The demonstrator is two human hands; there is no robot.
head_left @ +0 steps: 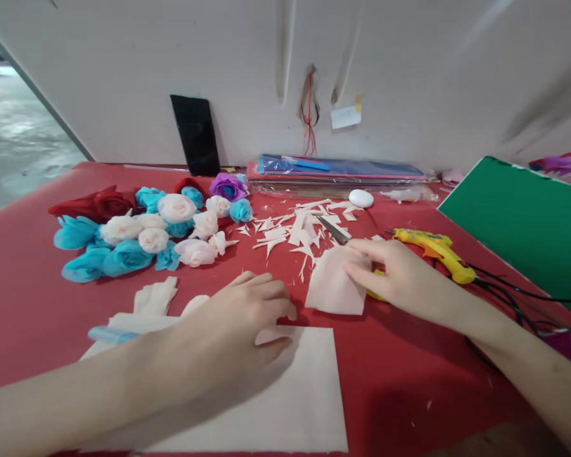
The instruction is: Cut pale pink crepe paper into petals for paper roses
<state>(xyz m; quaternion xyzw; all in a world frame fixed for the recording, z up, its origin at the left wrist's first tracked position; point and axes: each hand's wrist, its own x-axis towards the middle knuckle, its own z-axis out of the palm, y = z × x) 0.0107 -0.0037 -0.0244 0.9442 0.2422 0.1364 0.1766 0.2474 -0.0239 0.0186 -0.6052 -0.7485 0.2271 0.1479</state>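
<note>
My right hand pinches a cut piece of off-white crepe-like paper between thumb and fingers. The grey blade of a pair of scissors sticks out beyond that hand, and a bit of yellow handle shows beneath it; whether the hand also grips the scissors I cannot tell. My left hand hovers over or rests on a large off-white sheet, fingers bent, thumb apart, nothing between them. Smaller cut strips lie behind the left forearm, near a light-blue stick-like item, partly hidden.
Blue, white, red and purple paper flowers cluster at left. Paper scraps litter the middle. At right are a yellow glue gun with black cables and a green board. A black phone leans on the wall beside wrapped paper packs.
</note>
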